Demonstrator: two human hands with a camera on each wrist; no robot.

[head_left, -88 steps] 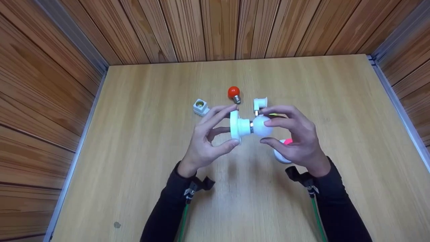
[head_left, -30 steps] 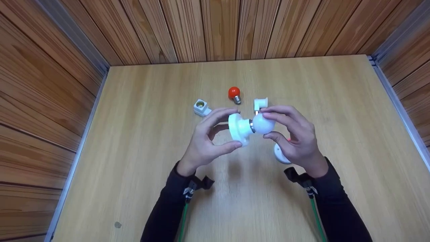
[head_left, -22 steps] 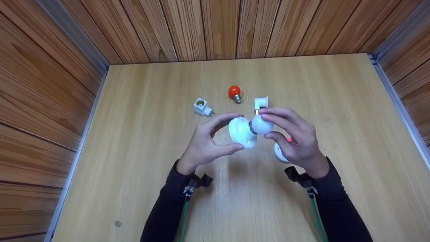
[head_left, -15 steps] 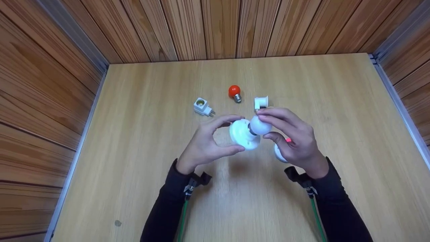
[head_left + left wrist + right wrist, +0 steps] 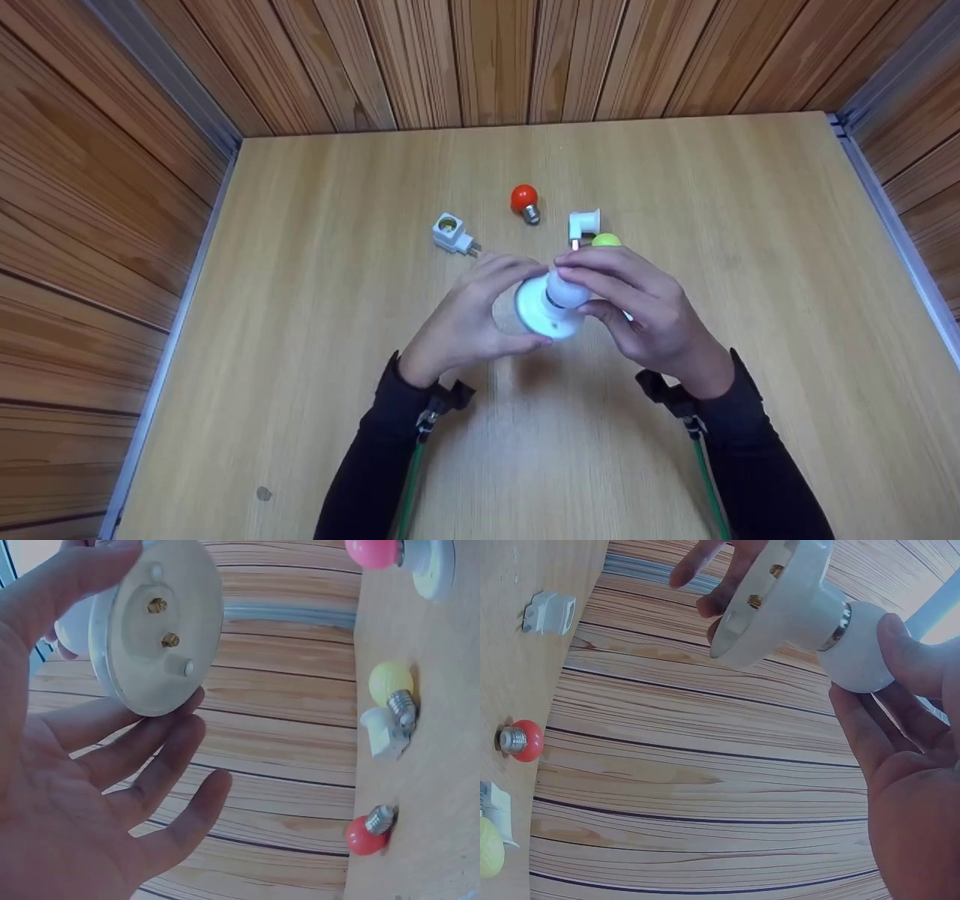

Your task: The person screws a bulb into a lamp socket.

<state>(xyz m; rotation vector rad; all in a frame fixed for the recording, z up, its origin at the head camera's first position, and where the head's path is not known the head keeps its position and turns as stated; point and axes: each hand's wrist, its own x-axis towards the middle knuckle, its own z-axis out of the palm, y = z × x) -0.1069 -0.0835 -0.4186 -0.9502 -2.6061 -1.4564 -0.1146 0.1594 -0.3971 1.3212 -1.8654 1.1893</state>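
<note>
Above the table, my left hand (image 5: 465,319) grips a round white lamp holder (image 5: 534,319) by its rim, thumb on the near side and fingers on the far side. My right hand (image 5: 652,315) pinches a white light bulb (image 5: 566,291) between thumb and fingers. The bulb's base sits in the socket of the holder; a narrow metal band (image 5: 838,626) still shows between them in the right wrist view. Two brass screws (image 5: 163,622) are visible on the holder's underside in the left wrist view. How deep the thread sits is hidden.
On the table behind the hands lie a red bulb (image 5: 524,199), a white plug-in socket (image 5: 451,234), another white socket (image 5: 583,223) and a yellow-green bulb (image 5: 606,240). A pink bulb (image 5: 375,551) in a white holder (image 5: 435,570) is mostly hidden by my right hand in the head view.
The holder and bulb have tilted, so the holder's front now faces up toward the head camera. My right hand has shifted slightly left with the bulb, uncovering the yellow-green bulb.
</note>
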